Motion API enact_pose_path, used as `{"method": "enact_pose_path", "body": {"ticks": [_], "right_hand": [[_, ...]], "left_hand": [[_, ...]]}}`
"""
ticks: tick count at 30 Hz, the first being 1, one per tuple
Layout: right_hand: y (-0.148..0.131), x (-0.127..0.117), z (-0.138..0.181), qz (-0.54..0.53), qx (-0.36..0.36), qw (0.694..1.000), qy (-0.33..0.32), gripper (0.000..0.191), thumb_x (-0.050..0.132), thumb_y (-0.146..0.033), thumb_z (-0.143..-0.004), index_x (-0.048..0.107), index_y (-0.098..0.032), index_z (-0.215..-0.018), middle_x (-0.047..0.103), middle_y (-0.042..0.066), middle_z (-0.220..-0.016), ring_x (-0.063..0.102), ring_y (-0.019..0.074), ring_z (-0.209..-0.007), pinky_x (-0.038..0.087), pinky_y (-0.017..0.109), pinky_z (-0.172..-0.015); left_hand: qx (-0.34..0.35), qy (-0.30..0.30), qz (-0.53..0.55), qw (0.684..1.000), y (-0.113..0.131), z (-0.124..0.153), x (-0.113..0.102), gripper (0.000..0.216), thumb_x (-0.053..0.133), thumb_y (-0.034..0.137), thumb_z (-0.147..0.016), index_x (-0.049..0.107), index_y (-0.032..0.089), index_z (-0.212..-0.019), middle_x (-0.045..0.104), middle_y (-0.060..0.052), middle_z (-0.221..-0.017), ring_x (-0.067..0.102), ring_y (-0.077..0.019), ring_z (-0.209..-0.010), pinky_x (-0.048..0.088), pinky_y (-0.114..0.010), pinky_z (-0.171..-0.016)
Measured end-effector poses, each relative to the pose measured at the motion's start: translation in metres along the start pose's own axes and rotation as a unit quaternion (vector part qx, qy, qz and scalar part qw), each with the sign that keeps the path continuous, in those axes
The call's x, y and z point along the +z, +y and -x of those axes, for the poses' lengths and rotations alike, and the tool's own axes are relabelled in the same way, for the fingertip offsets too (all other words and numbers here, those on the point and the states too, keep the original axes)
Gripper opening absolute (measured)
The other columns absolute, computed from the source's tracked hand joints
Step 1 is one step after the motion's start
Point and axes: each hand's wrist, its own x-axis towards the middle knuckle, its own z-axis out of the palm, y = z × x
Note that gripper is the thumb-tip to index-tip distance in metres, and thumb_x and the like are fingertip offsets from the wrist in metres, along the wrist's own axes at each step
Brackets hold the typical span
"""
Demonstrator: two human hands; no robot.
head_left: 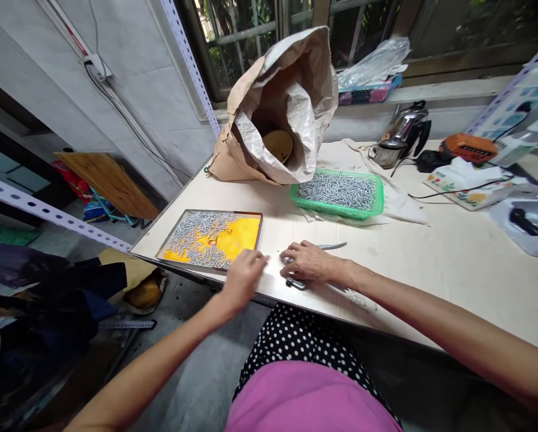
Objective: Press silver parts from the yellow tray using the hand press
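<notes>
My left hand (244, 276), slightly blurred, hovers at the table's front edge just right of a shallow tray (261, 231). Its fingers are curled with thumb and index drawn together; whatever they hold is too small to make out. Small silvery screw-like metal pieces (201, 231) are spread over the tray's yellow bottom. My right hand (309, 262) rests on the tabletop with fingers bent over something silvery, largely hidden. By its fingertips lies a small metal piece with a black end (295, 284). A pointed metal blade (333, 246) sticks out beyond the hand.
Behind my hands stands a green plastic basket (376, 201) full of similar metal pieces. A large open paper sack (242, 144) leans at the back, a round container (278, 146) inside. A metal kettle (403, 129), an orange-black tool (469, 148) and a tissue box (466, 195) stand right.
</notes>
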Motion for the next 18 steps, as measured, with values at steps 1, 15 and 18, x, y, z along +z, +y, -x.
{"method": "enact_pose_path", "body": {"ticks": [1,15,18], "right_hand": [[0.0,0.001,0.0,0.002,-0.018,1.0,0.01,0.012,0.063,-0.03,-0.089,0.071,-0.032,-0.097,0.064,0.002,-0.114,0.05,0.0222,-0.104,0.033,0.031,-0.076],[0.012,-0.006,-0.009,-0.002,0.135,0.963,0.231,0.02,0.044,-0.019,-0.097,0.064,-0.018,-0.094,0.066,0.007,-0.09,0.053,0.0189,-0.087,0.036,0.031,-0.078],[0.05,-0.059,0.004,0.032,0.286,0.913,0.29,0.025,0.04,-0.021,-0.1,0.064,-0.019,-0.101,0.065,0.008,-0.097,0.055,0.0195,-0.093,0.037,0.031,-0.082]], "left_hand": [[-0.047,-0.01,-0.035,0.998,-0.025,-0.002,-0.002,0.027,0.044,0.016,-0.095,0.066,0.018,-0.111,0.064,-0.013,-0.104,0.056,-0.0244,-0.097,0.051,-0.039,-0.083],[-0.039,-0.113,-0.049,0.992,-0.123,-0.019,0.018,0.024,0.045,0.013,-0.091,0.068,0.021,-0.094,0.067,-0.009,-0.095,0.058,-0.0242,-0.097,0.047,-0.034,-0.084],[-0.032,-0.08,-0.031,0.996,-0.134,-0.024,0.025,0.026,0.043,0.015,-0.09,0.067,0.022,-0.083,0.067,-0.007,-0.088,0.059,-0.0253,-0.091,0.048,-0.036,-0.081]]}}
